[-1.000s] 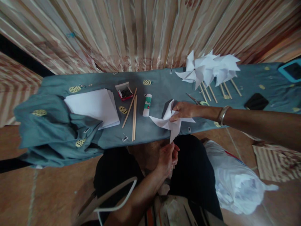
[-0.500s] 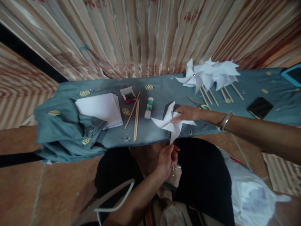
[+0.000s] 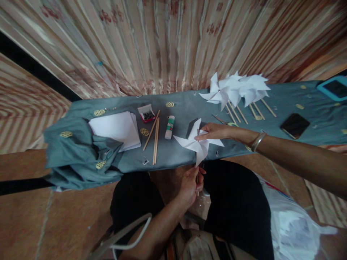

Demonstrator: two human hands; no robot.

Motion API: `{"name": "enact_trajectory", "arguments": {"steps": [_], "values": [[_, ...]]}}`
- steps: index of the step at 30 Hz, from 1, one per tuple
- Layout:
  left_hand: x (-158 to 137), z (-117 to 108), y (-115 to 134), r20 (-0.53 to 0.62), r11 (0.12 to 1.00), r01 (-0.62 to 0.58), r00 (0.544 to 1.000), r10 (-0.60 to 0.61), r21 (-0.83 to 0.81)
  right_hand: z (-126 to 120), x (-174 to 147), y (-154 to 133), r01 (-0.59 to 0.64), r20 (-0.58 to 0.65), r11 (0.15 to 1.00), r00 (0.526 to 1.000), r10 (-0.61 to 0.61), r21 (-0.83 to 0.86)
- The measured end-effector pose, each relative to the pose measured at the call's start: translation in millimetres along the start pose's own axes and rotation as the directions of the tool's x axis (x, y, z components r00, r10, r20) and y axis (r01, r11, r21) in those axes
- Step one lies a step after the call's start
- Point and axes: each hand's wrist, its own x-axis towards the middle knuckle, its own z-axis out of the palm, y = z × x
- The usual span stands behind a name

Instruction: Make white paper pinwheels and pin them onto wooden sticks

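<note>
A white paper pinwheel (image 3: 201, 146) is held over the front edge of the cloth-covered table. My left hand (image 3: 190, 183) is closed around its wooden stick below the blades; a short end of the stick shows under the fingers. At the centre of the blades, my right hand (image 3: 210, 132) pinches the pinwheel with thumb and fingers, near a small pin. Left of the blades stands or lies a glue stick (image 3: 170, 127) with a green label. Farther left are several loose wooden sticks (image 3: 155, 139) and a small red box of pins (image 3: 147, 114).
Several finished-looking pinwheels (image 3: 238, 90) lie at the back right, near scissors (image 3: 231, 124). A phone (image 3: 295, 125) and a blue-framed device (image 3: 334, 88) lie at the right. White paper sheets (image 3: 116, 130) are stacked at the left. A plastic bag (image 3: 294, 224) sits on the floor.
The view has shifted slightly, so the table things appear a little displaced. Both hands keep their hold on the pinwheel, and the right thumb now sits closer to its centre.
</note>
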Motion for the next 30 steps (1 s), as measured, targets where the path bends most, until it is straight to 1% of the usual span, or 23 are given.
{"name": "enact_trajectory", "arguments": {"steps": [3, 8, 11, 13, 15, 16, 18, 20, 21, 22, 23, 24, 26, 27, 28, 30], "values": [[0.9, 1.7, 2.6, -0.001, 1.000, 0.004, 1.000, -0.004, 0.005, -4.2, -4.8, 0.6, 0.002, -0.033, 1.000, 0.999, -0.003, -0.021], [1.6, 7.2, 5.6, 0.022, 1.000, -0.014, 1.000, 0.014, 0.007, -9.1, -15.0, 4.3, -0.020, -0.116, 0.996, 0.993, 0.030, 0.088], [1.0, 11.4, 8.3, 0.047, 0.999, -0.035, 0.998, 0.035, 0.004, -14.4, -18.3, 11.0, 0.017, -0.218, 0.989, 0.976, 0.016, 0.148], [1.1, 14.4, 11.6, 0.056, 0.999, -0.046, 0.997, 0.046, 0.004, -19.6, -20.3, 18.3, 0.061, -0.328, 0.985, 0.945, -0.004, 0.164], [2.0, 18.1, 16.7, 0.064, 0.998, -0.065, 0.996, 0.064, 0.007, -24.4, -24.6, 26.5, 0.098, -0.459, 0.982, 0.888, -0.014, 0.159], [2.7, 20.4, 20.0, 0.069, 0.997, -0.078, 0.995, 0.078, 0.006, -25.9, -28.2, 30.2, 0.121, -0.540, 0.981, 0.842, -0.022, 0.149], [4.7, 26.5, 28.3, 0.084, 0.994, -0.111, 0.990, 0.110, -0.004, -26.4, -38.2, 35.2, 0.181, -0.685, 0.980, 0.725, -0.074, 0.086], [7.7, 34.6, 38.7, 0.105, 0.991, -0.131, 0.986, 0.132, -0.018, -23.0, -49.8, 36.2, 0.252, -0.786, 0.968, 0.598, -0.157, -0.002], [9.7, 39.2, 44.7, 0.116, 0.990, -0.137, 0.983, 0.139, -0.023, -20.0, -55.1, 35.1, 0.279, -0.843, 0.960, 0.512, -0.165, -0.018], [12.2, 44.1, 51.1, 0.130, 0.990, -0.142, 0.981, 0.144, -0.025, -16.3, -59.5, 33.1, 0.309, -0.887, 0.951, 0.436, -0.152, -0.011], [15.4, 49.1, 57.7, 0.143, 0.988, -0.153, 0.978, 0.155, -0.025, -12.2, -62.5, 30.4, 0.343, -0.916, 0.939, 0.375, -0.140, -0.003], [19.3, 54.0, 64.6, 0.153, 0.985, -0.170, 0.973, 0.171, -0.025, -7.6, -64.0, 27.4, 0.382, -0.937, 0.924, 0.328, -0.119, 0.017], [29.0, 63.0, 78.8, 0.170, 0.978, -0.207, 0.963, 0.207, -0.015, 2.3, -61.8, 21.4, 0.470, -0.960, 0.878, 0.275, -0.052, 0.087], [34.6, 66.6, 85.8, 0.179, 0.974, -0.225, 0.958, 0.223, -0.006, 7.6, -58.3, 19.1, 0.508, -0.960, 0.851, 0.278, -0.018, 0.131], [40.3, 69.5, 92.6, 0.189, 0.970, -0.243, 0.953, 0.237, 0.007, 12.9, -53.5, 17.4, 0.539, -0.952, 0.822, 0.306, 0.012, 0.184], [51.6, 72.4, 104.3, 0.209, 0.961, -0.276, 0.942, 0.263, 0.033, 23.5, -42.2, 16.1, 0.583, -0.924, 0.766, 0.381, 0.035, 0.270]]}}
